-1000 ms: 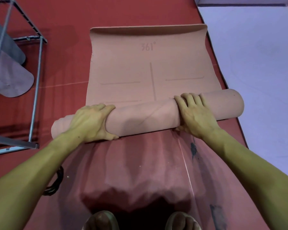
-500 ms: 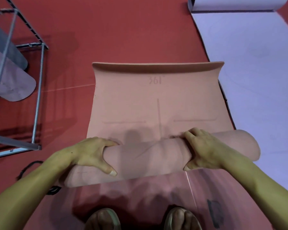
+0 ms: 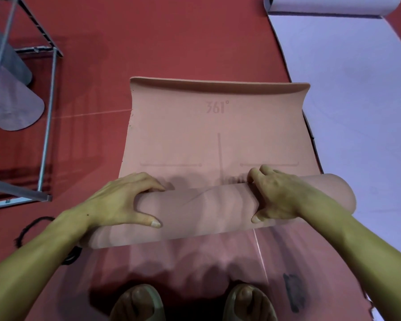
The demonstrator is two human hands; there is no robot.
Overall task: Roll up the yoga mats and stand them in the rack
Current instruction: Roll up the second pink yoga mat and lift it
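The pink yoga mat [image 3: 218,135] lies on the red floor [image 3: 148,42], most of it already wound into a thick roll [image 3: 206,209] just ahead of the person's feet, with a short flat stretch left beyond it and the far edge curling upward. The left hand [image 3: 123,202] grips the roll near its left end, fingers curled over the top and thumb pressed on the near face; the right hand [image 3: 278,195] grips right of centre in the same way. The roll looks slightly skewed, its right end sitting further forward than the left, so the step would go best if both hands push evenly and the left side is brought level, keeping the edges flush as the last stretch winds in. Firm downward pressure should keep the coil tight, and the curled far edge will likely need pressing flat as the roll meets it. The metal rack [image 3: 46,107] stands to the left, with 2 rolled mats apparently already in it. A lilac mat [image 3: 357,112] lies unrolled on the right, not yet done.
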